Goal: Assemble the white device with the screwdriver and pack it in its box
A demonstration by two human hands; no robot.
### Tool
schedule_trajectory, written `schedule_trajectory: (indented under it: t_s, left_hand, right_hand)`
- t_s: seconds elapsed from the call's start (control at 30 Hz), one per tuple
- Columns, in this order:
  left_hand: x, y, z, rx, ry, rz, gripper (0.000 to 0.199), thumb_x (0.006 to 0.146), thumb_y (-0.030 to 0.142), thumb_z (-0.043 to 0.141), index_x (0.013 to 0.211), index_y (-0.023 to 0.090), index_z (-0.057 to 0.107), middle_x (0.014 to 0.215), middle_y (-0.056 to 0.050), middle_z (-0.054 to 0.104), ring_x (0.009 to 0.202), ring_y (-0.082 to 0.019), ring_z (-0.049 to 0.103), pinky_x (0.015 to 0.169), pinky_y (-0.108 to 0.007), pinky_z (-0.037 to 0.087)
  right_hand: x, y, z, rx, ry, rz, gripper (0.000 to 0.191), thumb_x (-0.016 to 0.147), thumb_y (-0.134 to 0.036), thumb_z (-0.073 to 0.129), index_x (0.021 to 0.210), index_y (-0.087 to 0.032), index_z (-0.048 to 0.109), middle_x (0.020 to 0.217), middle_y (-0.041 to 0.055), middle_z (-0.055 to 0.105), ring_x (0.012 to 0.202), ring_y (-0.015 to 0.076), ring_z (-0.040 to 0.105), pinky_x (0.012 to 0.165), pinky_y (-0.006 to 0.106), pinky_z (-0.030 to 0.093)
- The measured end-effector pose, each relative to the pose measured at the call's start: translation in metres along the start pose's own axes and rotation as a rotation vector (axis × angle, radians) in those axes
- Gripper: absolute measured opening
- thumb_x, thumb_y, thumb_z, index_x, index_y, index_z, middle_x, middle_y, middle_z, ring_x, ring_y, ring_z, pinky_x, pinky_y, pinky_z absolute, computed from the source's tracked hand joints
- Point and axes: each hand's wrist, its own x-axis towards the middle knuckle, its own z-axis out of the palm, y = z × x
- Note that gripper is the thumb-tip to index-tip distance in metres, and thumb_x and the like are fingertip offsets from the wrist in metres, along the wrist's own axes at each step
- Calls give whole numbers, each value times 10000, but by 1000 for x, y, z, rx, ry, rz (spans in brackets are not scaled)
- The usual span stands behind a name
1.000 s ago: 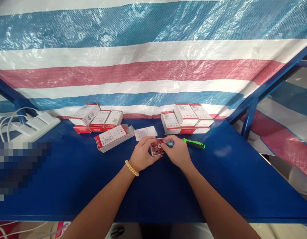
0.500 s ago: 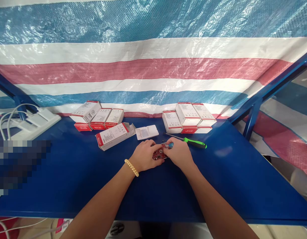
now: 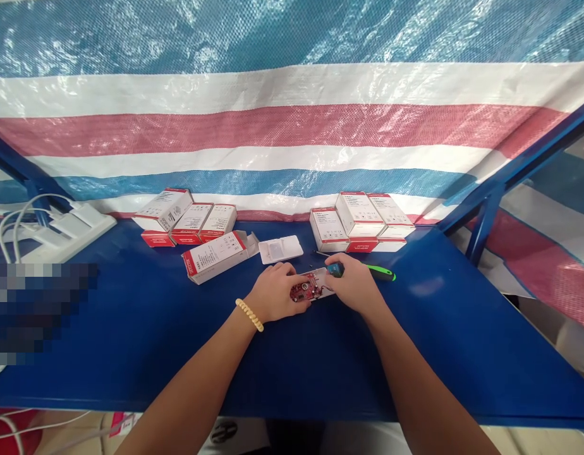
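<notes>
A white housing (image 3: 327, 292) with a red circuit board (image 3: 305, 289) in it lies on the blue table. My left hand (image 3: 277, 294), a beaded bracelet at its wrist, grips the housing's left end between thumb and fingers. Pinched in my right hand (image 3: 351, 281) is a small blue part (image 3: 335, 270), just over the housing's right end. A green and black screwdriver (image 3: 383, 273) lies partly hidden behind my right hand. Beyond my left hand is a white cover (image 3: 281, 249). Tiny dark pieces lie near the cover.
An opened white and red box (image 3: 216, 258) lies left of the cover. Small boxes are stacked at the back left (image 3: 166, 212) and back right (image 3: 361, 215). A white power strip (image 3: 76, 234) with cables stands at the far left. A striped sheet (image 3: 282, 126) hangs behind.
My right hand has moved right with the blue part, away from the circuit board, so more of the board and the housing's white right end shows. My left hand has stayed in place.
</notes>
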Motion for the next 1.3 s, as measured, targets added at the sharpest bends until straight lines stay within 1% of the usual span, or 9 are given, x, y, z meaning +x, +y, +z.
schedule_trajectory:
  t_s: [0.2, 0.43, 0.6, 0.73, 0.87, 0.93, 1.07, 1.2, 1.3]
  left_hand:
    - [-1, -2, -4, 18, -23, 43, 435, 782, 442, 627, 1179, 266, 657, 1076, -78, 595, 948, -243, 569, 833, -391, 473]
    - [-1, -3, -5, 47, -52, 63, 437, 812, 485, 597, 1202, 293, 640, 1056, -80, 581, 953, -257, 566, 833, -411, 471]
    - [0, -2, -6, 64, -56, 65, 405, 804, 484, 598, 1158, 297, 657, 1047, -72, 582, 953, -252, 565, 823, -402, 471]
    - [1, 1, -6, 80, -37, 62, 381, 784, 424, 606, 1136, 292, 663, 1035, -67, 594, 949, -252, 568, 840, -409, 472]
    - [3, 4, -4, 70, -6, 107, 379, 763, 360, 614, 1116, 233, 663, 1159, -73, 603, 1020, -255, 570, 907, -406, 463]
    - [4, 4, -3, 50, -11, 123, 397, 768, 388, 622, 1122, 212, 656, 1204, -72, 608, 1048, -256, 571, 940, -411, 453]
    - [5, 0, 0, 15, -31, 144, 424, 811, 466, 611, 1153, 216, 638, 1231, -67, 623, 1082, -253, 572, 965, -414, 439]
    - [5, -5, 4, 13, -9, 174, 468, 823, 462, 617, 1219, 214, 600, 1240, -72, 624, 1100, -250, 569, 960, -407, 438]
    - [5, -7, 6, 22, -4, 189, 486, 826, 460, 620, 1258, 240, 580, 1236, -66, 625, 1075, -246, 575, 955, -407, 440]
  right_hand:
    - [2, 3, -3, 0, -67, -116, 238, 713, -170, 556, 934, -186, 643, 901, 34, 702, 807, 189, 627, 748, 309, 468]
    - [2, 3, 1, 7, -85, -188, 212, 713, -156, 597, 914, -198, 652, 941, 33, 717, 882, 207, 640, 795, 319, 468]
    - [2, 4, 6, -10, -103, -173, 177, 753, -164, 586, 914, -200, 653, 937, 40, 723, 883, 210, 650, 790, 324, 469]
    - [2, 4, 7, -16, -156, -165, 185, 779, -167, 565, 936, -193, 659, 968, 50, 722, 902, 215, 650, 798, 332, 469]
    - [3, 5, 9, -6, -141, -156, 210, 762, -188, 603, 966, -185, 653, 1016, 54, 715, 947, 213, 643, 833, 329, 464]
    - [4, 6, 9, 4, -136, -144, 202, 754, -199, 620, 952, -182, 653, 1011, 52, 714, 944, 208, 642, 840, 326, 463]
    - [6, 7, 8, 16, -155, -136, 138, 753, -229, 628, 883, -191, 656, 943, 34, 713, 898, 204, 640, 817, 328, 461]
    - [6, 9, 7, 27, -166, -147, 138, 759, -243, 627, 884, -192, 657, 946, 33, 711, 902, 206, 634, 820, 333, 453]
    - [5, 8, 7, 28, -164, -148, 137, 757, -236, 624, 882, -194, 660, 946, 37, 712, 901, 208, 634, 821, 338, 452]
